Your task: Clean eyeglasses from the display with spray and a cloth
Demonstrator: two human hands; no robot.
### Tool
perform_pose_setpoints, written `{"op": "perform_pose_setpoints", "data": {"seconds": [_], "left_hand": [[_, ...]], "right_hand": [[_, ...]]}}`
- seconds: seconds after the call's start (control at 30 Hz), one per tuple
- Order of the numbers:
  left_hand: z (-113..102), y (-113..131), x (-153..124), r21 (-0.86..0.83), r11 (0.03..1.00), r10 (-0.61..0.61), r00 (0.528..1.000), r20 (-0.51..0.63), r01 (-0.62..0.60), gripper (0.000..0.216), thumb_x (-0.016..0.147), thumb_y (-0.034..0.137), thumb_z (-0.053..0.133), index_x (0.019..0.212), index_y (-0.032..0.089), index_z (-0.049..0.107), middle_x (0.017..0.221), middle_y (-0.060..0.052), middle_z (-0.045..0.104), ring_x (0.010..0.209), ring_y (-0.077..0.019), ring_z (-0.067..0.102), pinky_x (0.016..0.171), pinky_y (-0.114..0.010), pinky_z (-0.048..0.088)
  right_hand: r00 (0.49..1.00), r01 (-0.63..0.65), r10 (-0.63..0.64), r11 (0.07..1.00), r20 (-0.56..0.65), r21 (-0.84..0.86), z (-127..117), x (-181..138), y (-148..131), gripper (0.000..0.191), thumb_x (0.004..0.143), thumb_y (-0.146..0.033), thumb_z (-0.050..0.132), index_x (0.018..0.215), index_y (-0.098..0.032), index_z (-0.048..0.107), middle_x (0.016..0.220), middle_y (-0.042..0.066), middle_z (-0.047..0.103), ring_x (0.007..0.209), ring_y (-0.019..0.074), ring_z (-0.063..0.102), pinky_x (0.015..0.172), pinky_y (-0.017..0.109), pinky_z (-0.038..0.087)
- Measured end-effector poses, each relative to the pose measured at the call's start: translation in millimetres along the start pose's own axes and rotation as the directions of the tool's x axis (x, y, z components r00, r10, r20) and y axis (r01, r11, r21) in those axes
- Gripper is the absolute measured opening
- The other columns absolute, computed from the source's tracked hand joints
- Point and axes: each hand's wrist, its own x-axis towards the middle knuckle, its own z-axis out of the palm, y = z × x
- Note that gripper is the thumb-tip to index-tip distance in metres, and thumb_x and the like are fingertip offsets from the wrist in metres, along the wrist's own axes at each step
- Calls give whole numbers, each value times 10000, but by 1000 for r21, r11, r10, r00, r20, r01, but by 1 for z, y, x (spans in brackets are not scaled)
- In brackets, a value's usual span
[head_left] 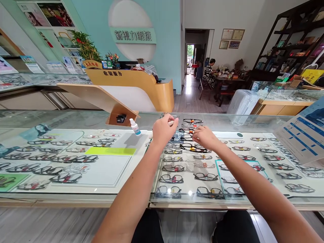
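My left hand (163,130) is above the glass counter, its thumb and fingers pinched together. A small whitish thing shows at the fingertips, too small to name. My right hand (205,137) is curled, fingertips down beside black-framed eyeglasses (186,137); whether they grip the frame is hidden. Around the hands are more eyeglasses: a dark pair (192,120) behind and a black pair with an orange tag (193,147) in front. A dark printed cloth or card (179,136) with white letters lies between the hands. Left of them stands a white spray bottle (135,127) with a blue-marked label.
Under the glass countertop (141,118) lie many rows of eyeglasses. A tilted wooden board (101,98) stands at the back left, and a printed sign (303,131) leans at the right. Beyond are a curved cashier desk (164,94) and a seated person (210,72).
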Motion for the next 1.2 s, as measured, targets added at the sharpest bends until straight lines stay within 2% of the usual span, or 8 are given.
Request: {"op": "perform_pose_setpoints", "data": {"seconds": [0.2, 0.37, 0.57, 0.7, 0.8, 0.93, 1.03, 1.2], "left_hand": [[4, -5, 1, 108, 991, 79, 997, 4, -79, 175, 1012, 376, 627, 878, 264, 616, 842, -38, 772, 806, -255, 677, 726, -353, 353], [4, -9, 2, 155, 972, 181, 983, -13, -176, 110, 953, 216, 611, 853, 255, 592, 918, -41, 750, 847, -232, 656, 732, -347, 375], [4, -8, 4, 199, 969, 149, 989, 14, -149, 104, 979, 231, 607, 879, 258, 621, 885, -43, 755, 820, -240, 656, 712, -345, 337], [4, -8, 3, 217, 968, 120, 992, 43, -126, 86, 993, 260, 605, 914, 269, 638, 816, -35, 752, 762, -252, 656, 694, -345, 308], [4, -7, 3, 215, 969, 120, 993, 17, -121, 67, 976, 265, 620, 916, 273, 650, 812, -34, 760, 766, -257, 676, 703, -337, 331], [6, -4, 1, 189, 976, 113, 994, -2, -110, 64, 946, 248, 624, 895, 275, 653, 803, -32, 762, 776, -252, 694, 713, -328, 362], [9, 1, -2, 116, 985, 128, 992, 17, -129, 96, 975, 295, 596, 894, 274, 643, 813, -33, 767, 773, -241, 693, 721, -324, 376], [8, 9, -8, -86, 984, 162, 983, 81, -155, 225, 1039, 416, 509, 881, 270, 580, 759, -16, 734, 711, -218, 637, 739, -325, 399]], "right_hand": [[984, -166, 168, 986, -65, 26, -10, 9, 5, 349, 1184, -387, 533, 1155, -236, 847, 1318, 113, 826, 1251, 283, 677, 963, 377, 425], [967, -255, 255, 967, 17, -8, -15, 42, 8, 238, 1097, -296, 656, 1203, -224, 857, 1318, 157, 828, 1312, 329, 675, 1005, 398, 436], [925, -360, 358, 933, 129, -7, -14, 81, 0, 137, 959, -150, 750, 993, -180, 879, 1116, 200, 864, 1162, 339, 777, 1082, 450, 445], [907, -417, 407, 903, 106, 102, -28, 83, 2, 131, 897, -93, 780, 919, -188, 868, 1068, 176, 873, 1096, 322, 798, 1087, 442, 461], [904, -420, 427, 867, 37, 268, -50, 65, 12, 69, 900, -155, 808, 910, -207, 853, 1023, 141, 874, 1071, 309, 793, 980, 387, 508], [888, -345, 454, 756, -67, 556, -70, 21, 20, 135, 977, -252, 703, 1071, -207, 789, 883, 81, 858, 834, 245, 784, 761, 330, 542], [886, -222, 446, 648, -127, 729, -65, -7, 16, 188, 1014, -329, 596, 1127, -214, 693, 894, 60, 861, 763, 204, 783, 734, 314, 591], [861, 112, 452, 282, -235, 953, -35, -19, 5, 291, 839, -424, 746, 1009, -242, 596, 814, 23, 813, 763, 202, 772, 807, 351, 611]]}}
